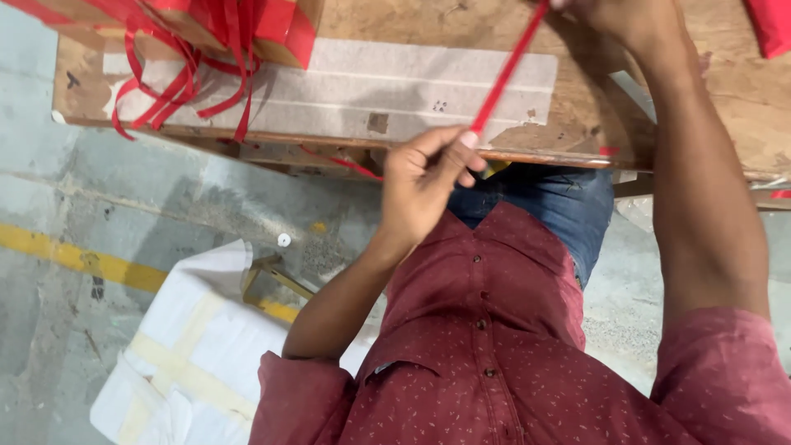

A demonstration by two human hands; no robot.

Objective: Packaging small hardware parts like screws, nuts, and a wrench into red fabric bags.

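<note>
A red ribbon strip (pixel 507 70) runs taut across the wooden table (pixel 725 91) from the top edge of view down to the table's front edge. My left hand (pixel 424 185) pinches the strip's lower end between thumb and fingers. At the top of the view my right hand (pixel 630 16) holds the upper end; most of that hand is cut off. A cardboard box (pixel 288 25) wrapped in red ribbon sits at the table's far left, with loose red ribbon loops (pixel 177 86) hanging off it.
A white taped patch (pixel 354 82) covers part of the tabletop. On the concrete floor to the left lies a white wrapped bundle with tape (pixel 189 354), by a yellow floor line (pixel 74 259). A red object (pixel 774 25) shows at the top right corner.
</note>
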